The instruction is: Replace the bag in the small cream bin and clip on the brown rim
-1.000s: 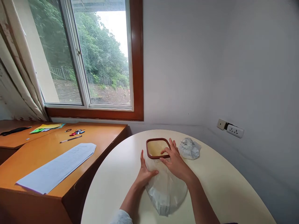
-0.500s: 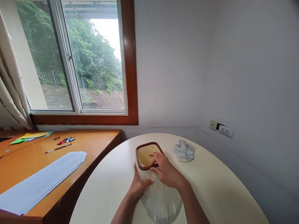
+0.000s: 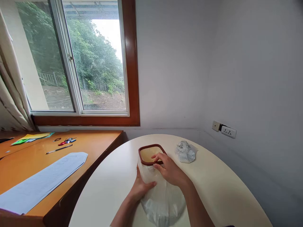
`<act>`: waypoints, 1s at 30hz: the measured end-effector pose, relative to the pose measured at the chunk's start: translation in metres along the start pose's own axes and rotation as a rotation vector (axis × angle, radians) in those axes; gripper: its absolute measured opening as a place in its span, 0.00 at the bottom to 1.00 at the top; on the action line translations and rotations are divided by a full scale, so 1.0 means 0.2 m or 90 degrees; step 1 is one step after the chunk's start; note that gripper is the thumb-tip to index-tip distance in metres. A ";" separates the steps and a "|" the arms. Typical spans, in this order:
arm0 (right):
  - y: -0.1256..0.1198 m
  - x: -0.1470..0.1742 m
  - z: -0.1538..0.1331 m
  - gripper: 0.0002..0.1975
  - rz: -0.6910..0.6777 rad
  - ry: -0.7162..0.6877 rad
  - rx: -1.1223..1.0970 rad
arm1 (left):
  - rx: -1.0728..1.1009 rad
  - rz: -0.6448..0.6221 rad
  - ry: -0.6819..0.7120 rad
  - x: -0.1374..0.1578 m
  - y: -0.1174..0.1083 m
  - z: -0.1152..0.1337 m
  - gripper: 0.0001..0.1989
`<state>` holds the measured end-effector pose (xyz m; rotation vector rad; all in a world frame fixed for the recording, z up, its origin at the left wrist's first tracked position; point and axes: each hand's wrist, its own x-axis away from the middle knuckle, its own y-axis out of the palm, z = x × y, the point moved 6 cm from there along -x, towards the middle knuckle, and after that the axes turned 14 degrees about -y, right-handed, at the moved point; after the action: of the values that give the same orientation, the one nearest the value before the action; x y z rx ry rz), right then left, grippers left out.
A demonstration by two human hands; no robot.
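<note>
A small waste bin with a brown rim (image 3: 149,163) and a yellowish inside stands on the round table in front of me. A translucent white plastic bag (image 3: 163,203) covers its outer wall and spreads towards me over the tabletop. My left hand (image 3: 140,186) is wrapped round the bagged wall from the left, thumb across the front. With my right hand (image 3: 168,168) I grip the rim at its near right corner, thumb outside and fingers inside. How the bag lies under the rim is partly hidden by this hand.
A crumpled white plastic bag (image 3: 186,152) lies on the cream round table (image 3: 109,179), right of the bin. On the wooden desk (image 3: 99,142) at left are paper sheets (image 3: 47,179), a pen (image 3: 59,149) and keys (image 3: 68,141). Wall sockets (image 3: 228,131) are at right.
The bin has tipped from leaning towards me to more upright, so less of its inside shows. My hands keep their grip, and more of the bagged wall is visible between them.
</note>
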<state>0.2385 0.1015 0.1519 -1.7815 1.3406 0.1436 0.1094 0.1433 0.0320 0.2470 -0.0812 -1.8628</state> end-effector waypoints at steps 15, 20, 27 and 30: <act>-0.01 -0.01 -0.06 0.02 -0.021 -0.060 0.129 | -0.091 -0.002 -0.016 -0.01 -0.02 -0.01 0.45; -0.01 -0.02 -0.07 0.02 -0.021 -0.064 0.141 | -0.085 0.002 -0.032 -0.01 -0.02 -0.01 0.44; -0.01 -0.02 -0.09 0.03 -0.048 -0.070 0.162 | -0.092 -0.002 -0.024 0.00 -0.01 0.00 0.46; 0.01 -0.02 -0.09 0.03 -0.051 -0.069 0.157 | -0.098 -0.012 -0.028 0.00 -0.01 0.00 0.49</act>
<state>0.2288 0.0919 0.1646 -1.5937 1.1563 0.0288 0.1078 0.1435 0.0310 0.1002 0.0351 -1.8832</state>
